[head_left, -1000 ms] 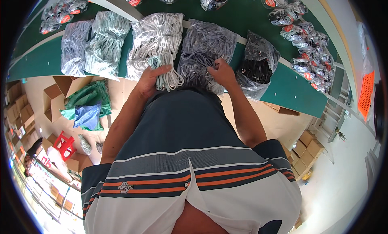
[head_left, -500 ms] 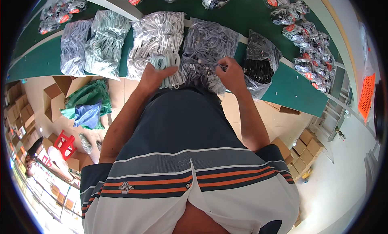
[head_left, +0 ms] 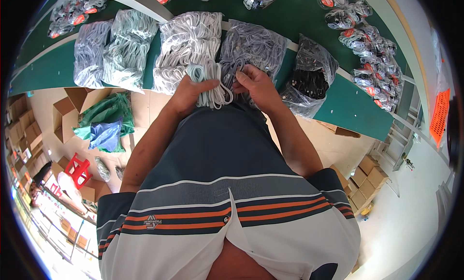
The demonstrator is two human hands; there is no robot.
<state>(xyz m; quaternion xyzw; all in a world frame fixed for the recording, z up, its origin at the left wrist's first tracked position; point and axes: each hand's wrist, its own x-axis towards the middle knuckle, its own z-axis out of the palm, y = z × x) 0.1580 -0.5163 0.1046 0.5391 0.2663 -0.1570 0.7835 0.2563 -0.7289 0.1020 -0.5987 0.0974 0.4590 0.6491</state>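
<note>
The bundle of pale cables (head_left: 209, 84) hangs in loops at the near edge of the green surface (head_left: 338, 101), just in front of the person's chest, held up between both hands. The left hand (head_left: 186, 92) is closed around the bundle from the left side, fingers wrapped over the loops. The right hand (head_left: 256, 84) sits just beside it, fingers curled and pinching at the strands on the bundle's right; exactly which strand it grips I cannot tell.

Behind the hands, a row of clear bags lies along the surface: a bag of white cables (head_left: 191, 43) directly behind the bundle, a bag of grey cables (head_left: 256, 48) to its right, and a bag of black parts (head_left: 311, 74) further right. To the left lie a bag of pale green cables (head_left: 128, 48) and another greyish bag (head_left: 92, 52). Small packets with orange labels (head_left: 367, 43) are scattered along the far right of the surface. On the floor to the left sit open cardboard boxes (head_left: 67, 110) and a green sack (head_left: 106, 118).
</note>
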